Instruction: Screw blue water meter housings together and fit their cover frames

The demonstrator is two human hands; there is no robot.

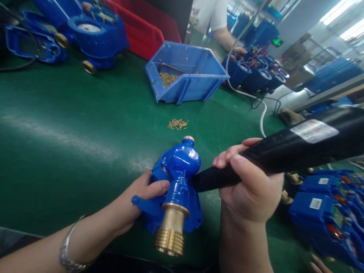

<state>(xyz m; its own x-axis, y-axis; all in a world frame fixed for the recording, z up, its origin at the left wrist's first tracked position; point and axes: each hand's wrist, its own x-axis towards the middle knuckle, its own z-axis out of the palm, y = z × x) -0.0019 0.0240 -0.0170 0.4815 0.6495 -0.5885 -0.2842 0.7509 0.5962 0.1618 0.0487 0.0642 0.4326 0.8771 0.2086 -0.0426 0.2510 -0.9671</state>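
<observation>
A blue meter body (184, 159) with a threaded brass end lies on the green table, the brass end pointing toward me. My left hand (148, 189) grips its left side, thumb on top. In my right hand (250, 182) is a black power screwdriver (284, 148), fingers wrapped round it. The tool's narrow front end meets the right side of the meter body; its tip is hidden there. Just beyond the meter body lies a small pile of brass screws (178, 124).
A blue bin (193, 83) of screws stands behind the pile, beside a red bin (136, 30). Blue meters (99, 38) sit back left, more (315, 204) at right. A person's arm (224, 38) reaches toward meters at the back. A white cable (264, 113) crosses the table.
</observation>
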